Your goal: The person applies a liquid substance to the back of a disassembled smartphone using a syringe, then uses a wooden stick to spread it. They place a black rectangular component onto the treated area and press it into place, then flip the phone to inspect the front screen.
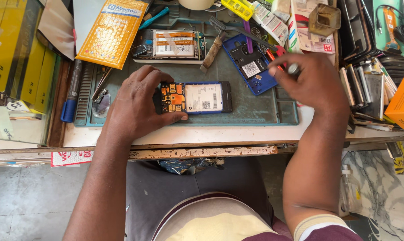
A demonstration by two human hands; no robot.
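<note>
Mid-disassembly: left hand (137,105) clamped opened phone (195,97); right hand (307,80), up-right of phone, pinched small tool (293,68). Next: precise tool placement.

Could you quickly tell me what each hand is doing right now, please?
Left hand: gripping the opened phone at its end.
Right hand: closed on a small tool; blurred.

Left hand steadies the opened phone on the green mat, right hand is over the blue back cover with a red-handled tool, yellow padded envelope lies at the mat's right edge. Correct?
Not quite. In the head view the yellow padded envelope lies at the upper left of the green mat, not its right edge. The rest holds: the left hand steadies the opened phone, and the right hand is by the blue back cover with a red-handled tool.
</note>
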